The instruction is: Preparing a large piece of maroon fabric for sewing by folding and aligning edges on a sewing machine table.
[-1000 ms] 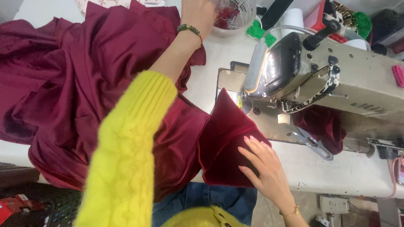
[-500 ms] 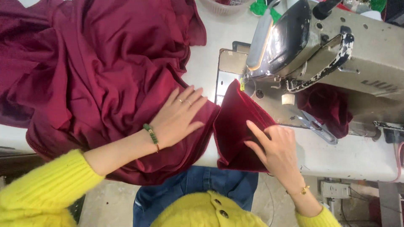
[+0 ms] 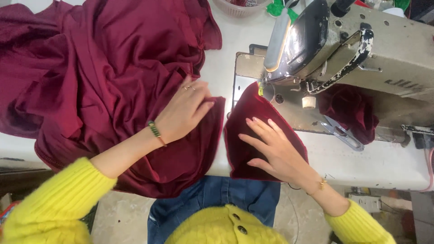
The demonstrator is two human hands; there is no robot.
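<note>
our left hand (image 3: 185, 113) lies open and flat on the heaped maroon fabric (image 3: 104, 77) at nine o'clock on the counter (image 3: 384, 158). our right hand (image 3: 275, 149), open, presses the velvet piece (image 3: 253, 113) under the sewing machine (image 3: 361, 49) at one o'clock.

Maroon fabric (image 3: 113, 81) rumpled on table; velvet piece (image 3: 253, 122) flat, tip under needle.

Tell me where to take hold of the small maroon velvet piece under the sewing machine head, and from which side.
Grip the small velvet piece by its near hem, which hangs past the table edge. Come from the person's side, below the right hand that lies flat on it. That edge looks free, while the far tip sits under the sewing machine head.
</note>
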